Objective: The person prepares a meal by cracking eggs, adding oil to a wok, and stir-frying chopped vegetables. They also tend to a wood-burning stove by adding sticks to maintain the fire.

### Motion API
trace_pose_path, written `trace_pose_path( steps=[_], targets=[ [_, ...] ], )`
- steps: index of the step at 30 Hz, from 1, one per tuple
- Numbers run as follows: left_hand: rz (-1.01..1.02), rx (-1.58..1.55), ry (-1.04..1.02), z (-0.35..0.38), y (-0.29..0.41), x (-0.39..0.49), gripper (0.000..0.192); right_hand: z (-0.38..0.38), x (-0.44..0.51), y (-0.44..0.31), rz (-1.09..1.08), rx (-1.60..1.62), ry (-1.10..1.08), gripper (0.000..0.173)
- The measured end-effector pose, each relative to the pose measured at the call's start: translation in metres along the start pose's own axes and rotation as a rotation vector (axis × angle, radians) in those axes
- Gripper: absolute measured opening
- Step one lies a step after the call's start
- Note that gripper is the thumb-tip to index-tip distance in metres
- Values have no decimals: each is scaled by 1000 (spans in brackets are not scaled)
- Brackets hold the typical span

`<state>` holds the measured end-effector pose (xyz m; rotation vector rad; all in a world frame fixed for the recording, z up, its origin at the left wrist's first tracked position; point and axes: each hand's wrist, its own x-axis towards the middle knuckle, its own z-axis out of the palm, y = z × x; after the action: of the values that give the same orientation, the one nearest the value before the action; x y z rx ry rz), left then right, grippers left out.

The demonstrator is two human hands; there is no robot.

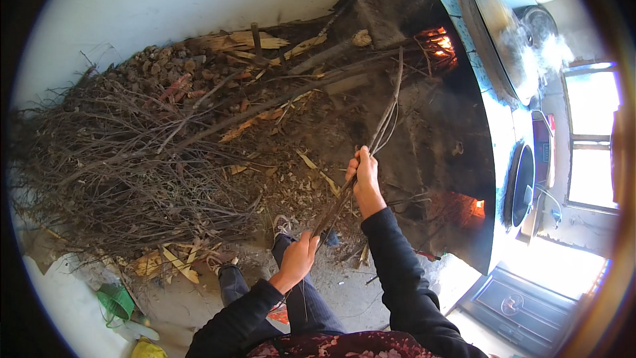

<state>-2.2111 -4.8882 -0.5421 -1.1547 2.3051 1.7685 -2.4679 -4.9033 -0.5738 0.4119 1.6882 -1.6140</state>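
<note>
A thin bundle of dry branches slants across my front, gripped in both fists. My left hand closes on the lower end, above my knees. Farther along, my right hand is wrapped around the middle of the same bundle. The forked upper ends reach toward the stove's soot-dark front, stopping short of the upper fire opening, where sticks burn bright orange. A second fire opening glows lower on that front, to the right of my right forearm.
A large brushwood pile spreads at left, with split wood along the wall. Long poles run toward the upper fire. Steam rises beside a large pot lid; another wok sits on the stove. A green basket lies lower left.
</note>
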Motion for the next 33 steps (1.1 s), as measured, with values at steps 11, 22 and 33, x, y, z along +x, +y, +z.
trace_pose_path(
  steps=[11, 22, 33],
  targets=[
    [100, -12, -95, -17, 45, 87, 31, -6, 75, -58, 47, 83, 146, 29],
    [61, 50, -184, -35, 41, 66, 36, -16, 45, -47, 2, 141, 88, 26],
    [66, -62, 3, -58, -53, -47, 25, 43, -54, 48, 29, 46, -34, 31]
  ],
)
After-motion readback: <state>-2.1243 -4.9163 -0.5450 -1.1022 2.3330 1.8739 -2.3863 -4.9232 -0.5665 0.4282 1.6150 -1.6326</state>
